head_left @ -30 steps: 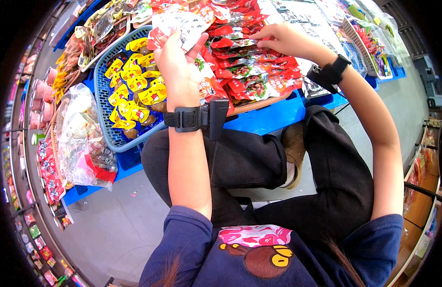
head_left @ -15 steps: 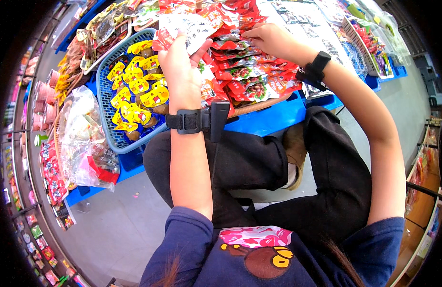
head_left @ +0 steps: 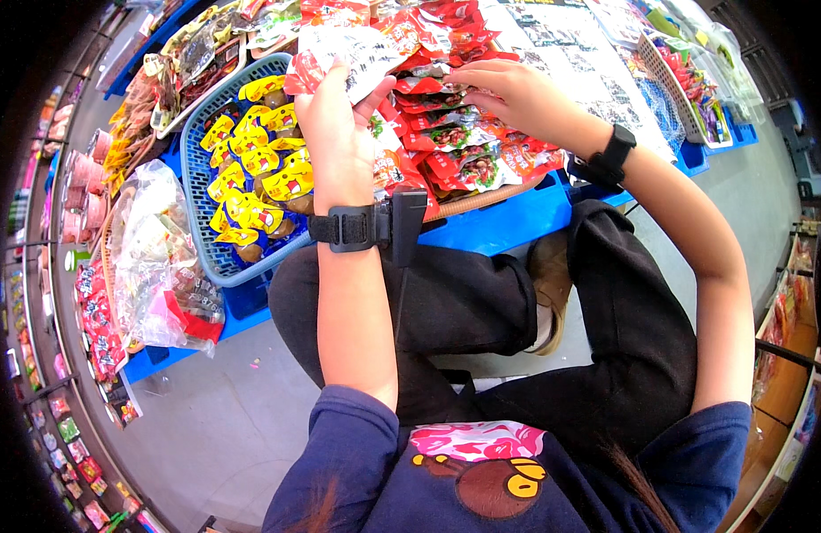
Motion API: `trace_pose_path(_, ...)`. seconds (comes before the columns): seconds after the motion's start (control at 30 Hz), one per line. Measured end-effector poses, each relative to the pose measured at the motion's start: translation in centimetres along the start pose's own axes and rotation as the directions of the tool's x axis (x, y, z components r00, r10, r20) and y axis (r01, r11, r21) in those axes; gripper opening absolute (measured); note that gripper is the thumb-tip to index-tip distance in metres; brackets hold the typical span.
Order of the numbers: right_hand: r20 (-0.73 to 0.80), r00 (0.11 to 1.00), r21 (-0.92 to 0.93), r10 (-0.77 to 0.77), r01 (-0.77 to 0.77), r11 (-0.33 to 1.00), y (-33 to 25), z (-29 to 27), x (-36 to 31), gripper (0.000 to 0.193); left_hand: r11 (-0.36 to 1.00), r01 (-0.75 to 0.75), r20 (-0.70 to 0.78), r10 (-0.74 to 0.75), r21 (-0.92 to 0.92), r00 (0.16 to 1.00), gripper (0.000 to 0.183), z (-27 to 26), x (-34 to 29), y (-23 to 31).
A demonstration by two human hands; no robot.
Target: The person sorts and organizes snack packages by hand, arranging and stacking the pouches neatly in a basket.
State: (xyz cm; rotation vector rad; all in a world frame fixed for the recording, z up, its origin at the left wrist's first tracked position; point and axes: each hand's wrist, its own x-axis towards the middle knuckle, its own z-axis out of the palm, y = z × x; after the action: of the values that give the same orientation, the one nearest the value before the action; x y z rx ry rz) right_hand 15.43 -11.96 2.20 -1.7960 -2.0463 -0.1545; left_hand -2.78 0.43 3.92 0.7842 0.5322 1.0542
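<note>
My left hand (head_left: 335, 124) is closed around red-and-white snack packets (head_left: 350, 55), held flat above the near rows; its thumb lies on top. My right hand (head_left: 530, 98) hangs over a basket of similar red packets, fingers bent together at the upper edge of one packet in the row. These red packets (head_left: 455, 138) stand overlapping in rows, some with a picture of food and green leaves. The brown rim (head_left: 490, 197) of their basket shows at the near side.
Left of the packets stands a blue-grey plastic basket (head_left: 190, 186) of yellow-and-blue snack packs (head_left: 290, 178). A clear plastic bag (head_left: 157, 258) lies farther left. White-and-black packages (head_left: 561, 62) and a white basket (head_left: 686, 93) are at the right, on blue stands (head_left: 499, 226).
My right hand has moved slightly nearer and to the right, with its wrist lower and turned. My left hand keeps holding its packets in almost the same place.
</note>
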Motion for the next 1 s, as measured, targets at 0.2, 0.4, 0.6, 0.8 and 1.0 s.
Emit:
trace_pose_path(0.2,0.098,0.977,-0.225,-0.188,0.206,0.952,0.9,0.7,0.7,0.038,1.0,0.007,-0.005,-0.007,-0.021,1.0,0.02,-0.2,0.2,-0.2)
trace_pose_path(0.4,0.189,0.975,-0.273,-0.117,0.166,0.947,0.8,0.3,1.4,0.042,0.999,0.006,-0.014,-0.007,-0.044,1.0,0.019,-0.2,0.2,-0.2)
trace_pose_path(0.6,0.223,0.947,-0.253,-0.229,0.283,0.925,1.3,1.5,2.2,0.044,1.0,0.017,-0.019,-0.017,-0.024,1.0,0.019,0.0,0.0,-0.2)
trace_pose_path(0.8,0.431,0.895,-0.172,-0.115,0.207,0.963,1.1,0.7,3.1,0.042,1.0,0.012,0.003,-0.012,-0.015,1.0,0.019,-0.2,-0.1,-0.3)
trace_pose_path(1.0,0.471,0.877,-0.199,-0.098,0.213,0.957,0.6,0.7,3.6,0.045,1.0,-0.009,0.018,0.01,-0.018,1.0,0.02,-0.3,-0.2,-0.4)
